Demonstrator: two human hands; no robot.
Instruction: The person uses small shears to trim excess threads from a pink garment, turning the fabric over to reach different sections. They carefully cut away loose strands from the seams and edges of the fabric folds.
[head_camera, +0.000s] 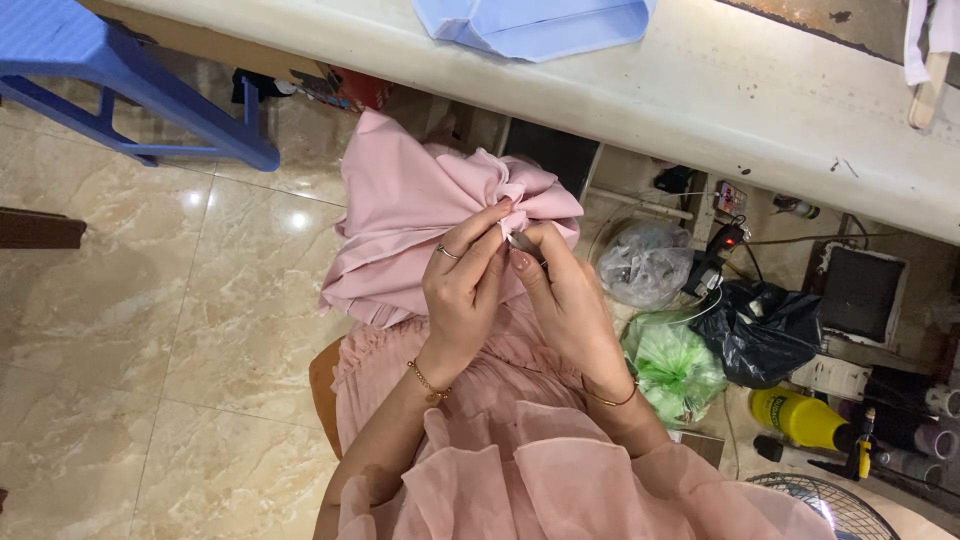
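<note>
Marble floor (120, 330); hands on pink fabric (400, 215)

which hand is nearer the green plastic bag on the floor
Right. The right hand works at the pink fabric just up-left of the green plastic bag; the left hand sits farther left, beyond it.

Left hand (462, 285) and right hand (562, 290) raised together, fingertips pinched close.

A long off-white worktable (700, 95) runs beyond the hands' grip, carrying folded light-blue fabric (535, 22). Polished beige marble-tile floor (150, 330) lies below, bearing a blue plastic stool (120, 85).
</note>
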